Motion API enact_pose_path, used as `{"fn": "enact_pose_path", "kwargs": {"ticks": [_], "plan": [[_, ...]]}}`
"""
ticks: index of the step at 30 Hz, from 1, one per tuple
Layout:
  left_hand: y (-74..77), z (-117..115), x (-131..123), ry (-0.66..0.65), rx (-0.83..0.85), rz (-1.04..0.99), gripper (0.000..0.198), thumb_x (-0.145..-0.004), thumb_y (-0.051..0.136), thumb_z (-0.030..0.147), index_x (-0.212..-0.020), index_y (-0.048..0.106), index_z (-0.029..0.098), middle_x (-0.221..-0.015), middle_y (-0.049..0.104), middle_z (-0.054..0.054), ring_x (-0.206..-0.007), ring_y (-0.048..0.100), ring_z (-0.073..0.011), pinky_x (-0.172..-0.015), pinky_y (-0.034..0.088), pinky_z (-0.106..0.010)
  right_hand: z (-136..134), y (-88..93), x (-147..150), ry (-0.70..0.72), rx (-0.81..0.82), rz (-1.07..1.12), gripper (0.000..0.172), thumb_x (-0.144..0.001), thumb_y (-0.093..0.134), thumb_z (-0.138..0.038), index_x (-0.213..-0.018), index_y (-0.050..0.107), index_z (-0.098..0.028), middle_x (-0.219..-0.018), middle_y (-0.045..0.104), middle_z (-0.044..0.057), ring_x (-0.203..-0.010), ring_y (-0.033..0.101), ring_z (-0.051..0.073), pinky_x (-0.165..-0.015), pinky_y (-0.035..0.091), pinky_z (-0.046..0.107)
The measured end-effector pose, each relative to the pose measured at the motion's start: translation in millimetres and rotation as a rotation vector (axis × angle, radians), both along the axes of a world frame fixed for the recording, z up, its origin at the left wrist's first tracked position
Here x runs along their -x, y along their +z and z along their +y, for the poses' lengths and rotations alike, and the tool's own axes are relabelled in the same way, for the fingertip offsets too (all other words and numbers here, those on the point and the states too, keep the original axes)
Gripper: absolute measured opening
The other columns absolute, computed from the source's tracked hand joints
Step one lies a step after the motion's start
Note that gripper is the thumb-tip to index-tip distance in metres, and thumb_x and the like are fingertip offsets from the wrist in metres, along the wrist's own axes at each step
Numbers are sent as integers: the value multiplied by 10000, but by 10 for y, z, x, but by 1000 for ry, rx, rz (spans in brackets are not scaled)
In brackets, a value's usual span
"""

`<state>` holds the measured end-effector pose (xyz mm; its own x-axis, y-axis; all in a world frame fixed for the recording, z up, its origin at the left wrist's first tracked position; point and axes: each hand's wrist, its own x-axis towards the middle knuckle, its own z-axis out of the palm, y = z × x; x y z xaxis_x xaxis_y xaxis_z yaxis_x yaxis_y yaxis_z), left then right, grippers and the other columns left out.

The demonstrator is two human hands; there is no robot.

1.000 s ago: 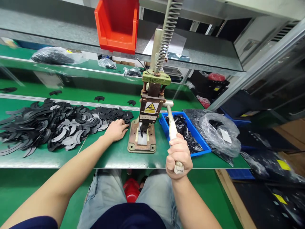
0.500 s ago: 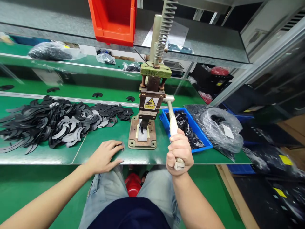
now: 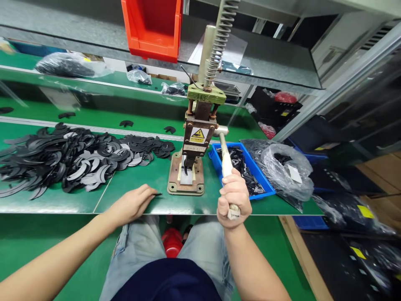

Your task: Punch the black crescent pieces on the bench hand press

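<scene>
My right hand is wrapped round the pale, taped lever handle of a hand press. The lever slopes down toward me from the press's right side. Under the press head, a thin black part stands over a light metal block on the brown base plate. Left of that base, my left hand rests at the bench's front edge, its fingers drawn together. A small dark piece sticks out at its fingertips; its full shape is hidden.
A heap of black curved parts covers the bench's left. Right of the press lie a blue tray of small black parts and a clear plastic bag. An orange bin hangs above, near the tall spring.
My left hand's fingers have come together from a spread pose, and a dark piece now shows at their tips. My right hand keeps its grip on the lever. The view has shifted slightly.
</scene>
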<state>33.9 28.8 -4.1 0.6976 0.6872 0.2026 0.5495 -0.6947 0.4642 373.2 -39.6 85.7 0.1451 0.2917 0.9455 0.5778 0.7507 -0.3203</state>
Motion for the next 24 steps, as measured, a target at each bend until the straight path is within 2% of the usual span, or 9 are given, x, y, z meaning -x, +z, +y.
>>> {"fn": "enact_pose_path", "kwargs": {"ticks": [5, 8, 10, 13, 15, 17, 21, 24], "plan": [[54, 349, -113, 162, -111, 125, 331, -1077, 466, 345, -1339, 630, 227, -1107, 755, -131, -1020, 716, -300, -906, 558, -413, 12, 0, 6, 10, -21, 0, 129, -929, 655, -272, -819, 593, -245, -783, 636, -14, -896, 695, 220, -1069, 578, 663], [41, 462, -252, 150, -108, 185, 306, -1058, 478, 308, -1291, 654, 216, -1040, 767, -144, -1022, 705, -328, -874, 543, -421, 20, -1, 11, 15, -30, 13, 145, -928, 664, -271, -807, 587, -246, -773, 628, -16, -884, 686, 218, -1061, 577, 668], [32, 502, -369, 133, -59, 148, 273, -1042, 506, 297, -1258, 659, 231, -1026, 771, -133, -1034, 706, -325, -865, 535, -408, 17, 3, 11, 23, -22, 16, 149, -924, 669, -264, -803, 584, -248, -775, 629, -15, -884, 686, 223, -1061, 571, 678], [30, 549, -543, 195, 84, -25, 256, -1010, 593, 333, -1250, 640, 257, -1080, 784, -99, -1009, 728, -286, -855, 531, -368, 6, 12, 11, 14, -6, 13, 157, -925, 669, -274, -797, 579, -254, -767, 628, -15, -879, 686, 229, -1062, 566, 681], [29, 587, -637, 277, 211, -162, 270, -974, 665, 394, -1210, 643, 264, -1071, 790, -68, -889, 729, -246, -807, 532, -341, 2, 17, 12, 3, -1, 15, 168, -927, 665, -286, -789, 574, -257, -764, 623, -17, -878, 682, 230, -1060, 564, 683], [23, 637, -707, 331, 328, -296, 272, -942, 706, 466, -1117, 664, 261, -976, 781, -35, -769, 693, -207, -749, 530, -317, 3, 19, 15, 0, 5, 21, 171, -928, 664, -284, -786, 572, -257, -772, 624, -17, -881, 678, 228, -1064, 558, 688], [26, 761, -804, 352, 556, -567, 394, -886, 733, 608, -935, 674, 222, -834, 714, -17, -702, 659, -174, -709, 555, -300, 15, 12, 26, -1, -4, 26, 177, -922, 664, -276, -779, 561, -254, -768, 616, -18, -883, 681, 222, -1074, 557, 674], [74, 848, -884, 328, 703, -626, 506, -867, 710, 698, -908, 656, 196, -846, 678, -22, -686, 665, -172, -683, 579, -313, 15, 11, 35, -23, 4, 24, 206, -943, 651, -317, -774, 549, -259, -744, 585, -20, -875, 682, 222, -1066, 569, 675]]}}
